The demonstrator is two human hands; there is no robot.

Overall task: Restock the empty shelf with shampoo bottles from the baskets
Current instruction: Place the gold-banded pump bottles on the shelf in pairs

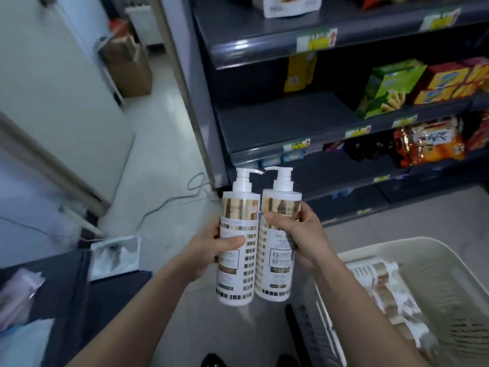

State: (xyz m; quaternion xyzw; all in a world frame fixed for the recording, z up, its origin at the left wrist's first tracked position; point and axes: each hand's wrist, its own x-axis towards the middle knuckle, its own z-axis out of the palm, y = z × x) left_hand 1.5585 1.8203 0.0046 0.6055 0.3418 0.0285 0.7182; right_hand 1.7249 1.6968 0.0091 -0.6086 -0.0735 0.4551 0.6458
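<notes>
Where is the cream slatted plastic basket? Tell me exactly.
Head view, lower right: the cream slatted plastic basket sits on the floor, just right of the right hand, in front of the dark grey metal shelving.

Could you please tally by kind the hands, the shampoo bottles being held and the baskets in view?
Hands: 2 (left hand, right hand)
Held shampoo bottles: 2 (left bottle, right bottle)
Baskets: 1 (the basket)
Total: 5
The loose bottles inside it are too blurred to count.
</notes>
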